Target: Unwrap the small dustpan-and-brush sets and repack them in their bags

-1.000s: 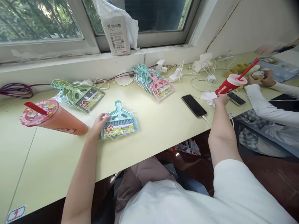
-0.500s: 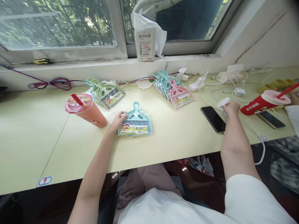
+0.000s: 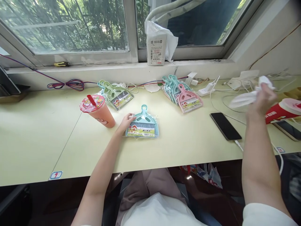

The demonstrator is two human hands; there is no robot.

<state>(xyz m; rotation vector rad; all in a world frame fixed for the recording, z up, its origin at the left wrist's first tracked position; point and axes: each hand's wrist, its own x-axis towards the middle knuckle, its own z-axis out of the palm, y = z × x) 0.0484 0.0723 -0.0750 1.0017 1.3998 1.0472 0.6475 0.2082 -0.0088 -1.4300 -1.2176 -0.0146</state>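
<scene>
A light-blue dustpan and brush set (image 3: 142,125), wrapped in clear plastic with a printed label, lies flat mid-table. My left hand (image 3: 127,122) grips its left edge, thumb and fingers closed on the wrapping. To the right, my right hand (image 3: 264,95) is raised above the table, closed around a crumpled white tissue (image 3: 245,99) that hangs out on both sides of the fist. Below and left of that hand lies a black phone (image 3: 225,126) with a white cable plugged in. A pink cup (image 3: 103,114) with a red straw stands left of my left hand.
Wrapped green dustpan sets (image 3: 117,95) lie at the back left, and blue ones with a pink set (image 3: 189,99) at the back right. A red cup (image 3: 282,110) and second phone (image 3: 288,129) are far right. White cables trail around a power strip (image 3: 208,89).
My right hand has lifted the white tissue up from the table, and it now spreads out in the air. My left hand stays on the blue dustpan set. The view has shifted slightly.
</scene>
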